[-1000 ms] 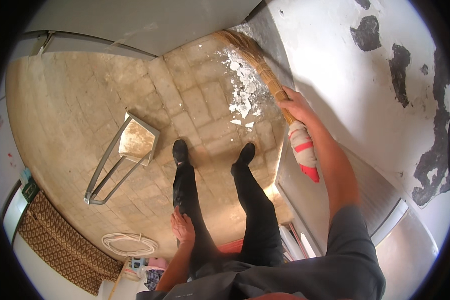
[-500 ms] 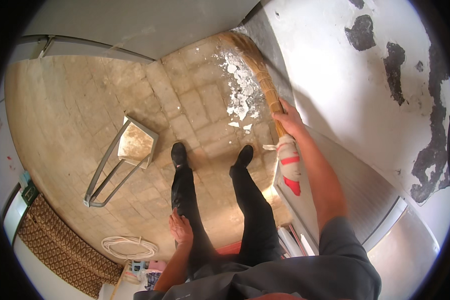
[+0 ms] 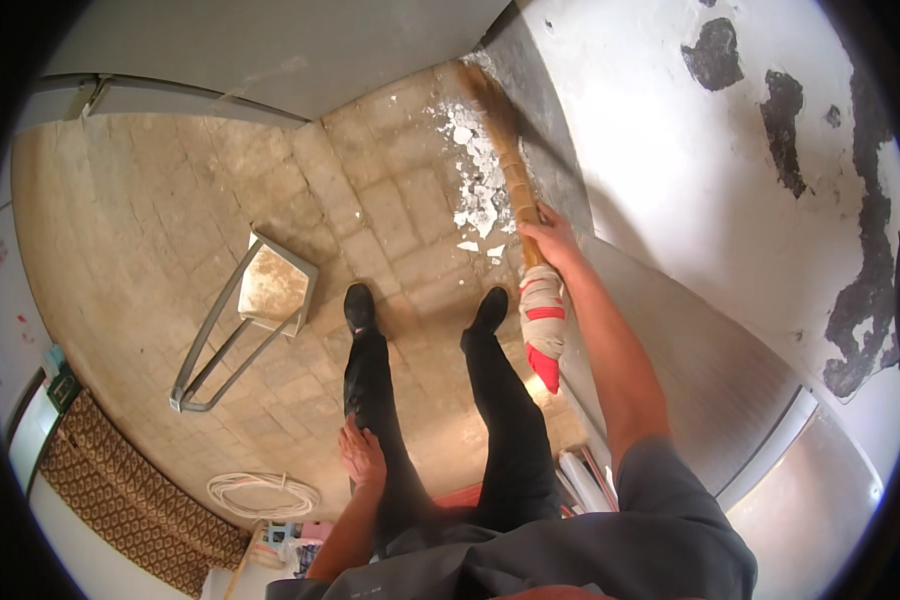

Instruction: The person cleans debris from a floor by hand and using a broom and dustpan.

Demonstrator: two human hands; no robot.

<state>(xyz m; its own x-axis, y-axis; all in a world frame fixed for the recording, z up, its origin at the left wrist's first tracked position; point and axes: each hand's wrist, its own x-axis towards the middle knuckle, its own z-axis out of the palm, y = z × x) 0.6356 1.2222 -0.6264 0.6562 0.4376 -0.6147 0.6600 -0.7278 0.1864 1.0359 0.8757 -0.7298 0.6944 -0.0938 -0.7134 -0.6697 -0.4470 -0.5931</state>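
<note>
Indoors, a person stands over a tan brick-paved floor point(image 3: 170, 250), right hand point(image 3: 552, 241) wrapped firmly around the bound shaft of a long straw broom point(image 3: 514, 175), its handle swathed in off-white cloth with red bands and a red tip. The broom is just to the right of a spread of broken white flakes point(image 3: 482, 195), its shaft running alongside their right edge. Its long axis stretches away from the person, leaning slightly leftward at the far end: the red tip points back toward the body, on the near side of the flakes, while the blurred brush end points to the corner beyond them. The left hand point(image 3: 363, 455), loosely open with no object visible in it, rests against a black trouser leg point(image 3: 370, 370), well apart from the flakes on their near left. Also left of the flakes and nearer the person, a grey metal dustpan point(image 3: 273, 282) with a long looped frame handle has its squarish pan turned toward them. A white wall with dark peeled patches point(image 3: 650, 130) rises to the flakes' right; a smooth grey panel point(image 3: 290, 50) stands beyond them, to the left.
</note>
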